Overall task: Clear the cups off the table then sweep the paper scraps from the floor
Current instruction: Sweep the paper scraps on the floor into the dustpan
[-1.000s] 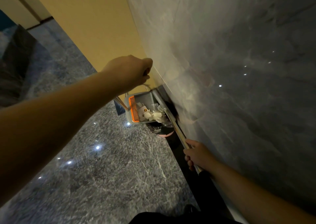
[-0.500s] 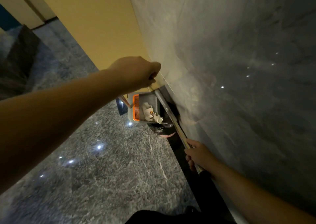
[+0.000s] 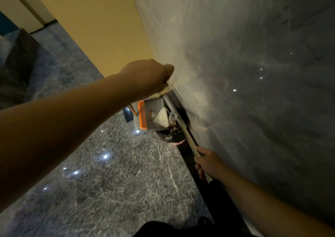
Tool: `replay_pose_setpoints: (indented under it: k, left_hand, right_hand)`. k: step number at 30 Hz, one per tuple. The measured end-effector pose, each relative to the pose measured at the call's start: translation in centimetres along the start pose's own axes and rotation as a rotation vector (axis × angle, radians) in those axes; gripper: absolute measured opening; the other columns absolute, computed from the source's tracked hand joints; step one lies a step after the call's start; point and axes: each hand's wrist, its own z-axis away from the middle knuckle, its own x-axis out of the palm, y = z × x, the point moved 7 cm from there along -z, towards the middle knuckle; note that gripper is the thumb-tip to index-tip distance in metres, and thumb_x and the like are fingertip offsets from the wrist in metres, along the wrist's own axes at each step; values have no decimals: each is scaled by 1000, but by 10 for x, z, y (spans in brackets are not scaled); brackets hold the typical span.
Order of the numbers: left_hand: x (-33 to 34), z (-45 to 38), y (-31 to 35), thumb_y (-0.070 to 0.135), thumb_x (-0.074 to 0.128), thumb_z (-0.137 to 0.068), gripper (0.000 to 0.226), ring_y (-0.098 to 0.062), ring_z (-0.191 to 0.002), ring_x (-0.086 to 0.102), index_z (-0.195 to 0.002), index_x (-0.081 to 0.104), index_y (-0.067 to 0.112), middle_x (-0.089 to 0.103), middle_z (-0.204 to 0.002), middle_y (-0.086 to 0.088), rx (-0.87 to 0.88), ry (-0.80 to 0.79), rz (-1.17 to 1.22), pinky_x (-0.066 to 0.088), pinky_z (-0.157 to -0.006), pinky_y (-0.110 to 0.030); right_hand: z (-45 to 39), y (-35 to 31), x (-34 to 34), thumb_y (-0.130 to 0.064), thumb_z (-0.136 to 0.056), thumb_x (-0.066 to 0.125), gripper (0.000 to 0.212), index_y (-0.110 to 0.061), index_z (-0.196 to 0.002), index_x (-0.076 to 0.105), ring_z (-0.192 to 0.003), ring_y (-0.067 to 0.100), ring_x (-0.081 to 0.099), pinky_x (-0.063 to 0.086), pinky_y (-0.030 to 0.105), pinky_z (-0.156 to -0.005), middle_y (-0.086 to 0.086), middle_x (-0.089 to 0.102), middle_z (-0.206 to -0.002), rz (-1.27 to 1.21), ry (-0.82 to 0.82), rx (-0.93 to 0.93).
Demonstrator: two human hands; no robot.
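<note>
The left hand (image 3: 148, 75) is closed in a fist around the top of a long dustpan handle, and the dustpan (image 3: 151, 114) hangs below it, tipped over a bin lined with a black bag (image 3: 169, 134). The right hand (image 3: 208, 161) is wrapped around the broom handle (image 3: 183, 128), which runs along the foot of the grey marble wall (image 3: 253, 73) and leans close to the pan.

Compared with a second ago, the pan is tilted more steeply and has come nearer to the wall. The paper scraps (image 3: 161, 119), which lay spread over the pan before, have slid together into one white heap at its lower edge, just above the bag. The orange comb (image 3: 142, 115) on the rim of the pan is now on the higher side.

I judge from this that the sweeping itself is finished and the emptying is in its last part: the scraps stand ready to drop into the bin but are still in the pan. No cups are in view here, and the dark floor (image 3: 117, 182) near the feet shows no scraps. A little more tilt, or a small shake, should send the heap down; some pieces could fall beside the bag if the pan is not held right over its mouth
</note>
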Motion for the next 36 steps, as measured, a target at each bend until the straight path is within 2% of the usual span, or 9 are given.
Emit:
replay_pose_setpoints:
  k: [3,6,10,14,17,19,21,30,36]
  left_hand:
    - [7,2,6,27,55,-95,15,-16,-55,45,-104,50,17,48,-67,-2,11,-57,-23,39,-50,-26]
    - [-1,0,0,29,57,-94,18,-20,-62,52,-105,52,16,57,-75,-5,-9,-9,4,43,-52,-28]
    - [1,1,2,28,57,-94,17,-15,-56,44,-105,51,16,48,-68,-1,16,-34,-9,30,-48,-23]
    - [-7,3,-9,30,59,-93,19,-10,-55,40,-104,52,15,51,-70,0,-23,5,25,26,-46,-23]
    - [5,13,-8,31,58,-95,20,-15,-58,45,-106,51,17,51,-71,-1,-45,-73,9,35,-48,-26]
    - [2,22,-19,31,58,-95,22,-25,-68,55,-109,50,16,61,-84,-9,-101,-61,41,50,-56,-35]
    - [-2,33,-34,32,58,-96,23,-31,-74,59,-110,50,16,64,-90,-14,-181,-36,88,55,-63,-43]
    - [-4,106,-67,35,56,-96,23,-34,-71,58,-108,48,17,62,-85,-16,-370,41,159,56,-61,-45]
    - [-4,175,-109,37,58,-95,26,-31,-79,60,-113,49,20,63,-92,-14,-542,138,215,55,-65,-42]
  right_hand:
    - [0,-2,1,2,-91,45,59,-21,-145,39,-37,14,40,40,24,-39,9,49,-58,-12,-11,-7]
    - [-1,-2,1,2,-90,43,59,-21,-143,42,-36,14,40,39,23,-38,7,48,-54,-15,-6,-3]
    - [0,1,2,3,-90,44,59,-21,-144,41,-36,14,39,38,23,-38,7,47,-54,-28,-8,2]
    - [3,0,1,1,-90,45,59,-23,-144,41,-38,13,40,39,24,-40,9,47,-58,6,-5,-5]
    - [3,0,1,1,-91,45,59,-22,-146,38,-39,13,40,40,25,-40,10,49,-59,12,-7,3]
    - [5,0,2,0,-92,47,60,-21,-147,36,-40,14,41,40,25,-40,10,49,-59,27,-5,-2]
    - [8,-2,4,-1,-92,48,60,-20,-148,34,-39,14,42,41,25,-39,9,51,-58,73,-5,-27]
    - [26,-23,32,-5,-93,49,58,-22,-147,36,-45,14,46,42,25,-42,9,54,-66,213,-26,-123]
    - [37,-41,72,-12,-95,51,57,-25,-147,34,-53,15,54,44,23,-44,7,58,-78,330,-38,-197]
